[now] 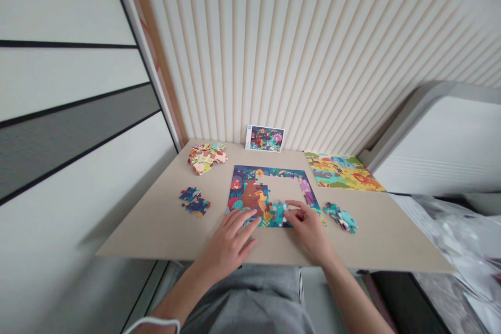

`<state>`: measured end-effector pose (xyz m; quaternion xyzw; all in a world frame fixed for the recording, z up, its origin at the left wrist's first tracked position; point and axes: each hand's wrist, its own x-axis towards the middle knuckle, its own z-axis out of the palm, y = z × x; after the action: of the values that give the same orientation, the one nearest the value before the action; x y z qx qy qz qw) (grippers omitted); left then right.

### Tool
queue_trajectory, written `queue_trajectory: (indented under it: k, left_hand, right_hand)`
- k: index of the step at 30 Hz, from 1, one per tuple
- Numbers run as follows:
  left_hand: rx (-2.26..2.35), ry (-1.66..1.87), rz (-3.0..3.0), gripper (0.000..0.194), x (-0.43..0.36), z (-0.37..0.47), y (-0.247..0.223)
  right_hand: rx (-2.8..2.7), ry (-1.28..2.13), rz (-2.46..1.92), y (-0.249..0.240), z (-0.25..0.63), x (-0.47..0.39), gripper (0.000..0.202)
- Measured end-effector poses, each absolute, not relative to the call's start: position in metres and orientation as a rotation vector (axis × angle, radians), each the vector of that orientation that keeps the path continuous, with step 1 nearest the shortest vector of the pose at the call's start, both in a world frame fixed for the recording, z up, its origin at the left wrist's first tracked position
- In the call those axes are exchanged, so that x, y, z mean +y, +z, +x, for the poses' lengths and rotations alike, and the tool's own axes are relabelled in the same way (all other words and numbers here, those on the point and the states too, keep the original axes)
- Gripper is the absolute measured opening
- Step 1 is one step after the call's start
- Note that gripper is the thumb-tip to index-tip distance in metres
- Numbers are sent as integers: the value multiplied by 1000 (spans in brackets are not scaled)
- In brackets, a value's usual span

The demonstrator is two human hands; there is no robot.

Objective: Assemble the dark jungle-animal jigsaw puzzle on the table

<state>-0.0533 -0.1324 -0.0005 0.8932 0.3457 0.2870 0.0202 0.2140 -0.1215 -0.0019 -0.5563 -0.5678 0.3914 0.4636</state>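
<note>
L hand (230,237) flat, fingers spread on puzzle (270,195); R hand (307,224) pinching piece (282,212) w/ fingertips: a hard push could shift joined edge pcs.

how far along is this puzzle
Roughly half done: the center puzzle has its left side and frame filled, with a bare gap in the middle. The left hand steadies it while the right hand presses a piece along the bottom edge. Loose piles remain.
</note>
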Motion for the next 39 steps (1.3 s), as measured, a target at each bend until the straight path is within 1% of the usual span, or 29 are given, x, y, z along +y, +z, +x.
queue_trajectory:
  k: [2,4,11,15,19,26,31,36,39]
  left_hand:
    - [1064,844,2773,42,-133,-52,0]
    - [1053,796,2769,37,-134,-50,2]
    - [1029,771,2754,28,-135,-48,5]
    - [1029,744,2752,26,-136,-48,7]
    - [1036,728,2750,26,-136,-47,8]
    - [1031,737,2744,26,-136,-47,8]
    - [1041,708,2733,26,-136,-47,9]
    - [1041,688,2730,25,-136,-47,10]
    - [1039,697,2732,25,-136,-47,10]
  right_hand:
    - [-1349,936,-1424,-2,236,-106,54]
    - [-1347,930,-1440,-4,250,-94,54]
    - [-1525,895,-1475,-12,236,-78,41]
    - [-1609,855,-1486,-15,225,-72,36]
    - [-1700,731,-1504,-16,225,-70,31]
    - [-1832,586,-1573,-18,227,-67,29]
    - [-1925,483,-1591,-17,227,-66,23]
    - [-2100,303,-1452,-11,223,-72,23]
    - [-2291,160,-1398,-4,221,-79,29]
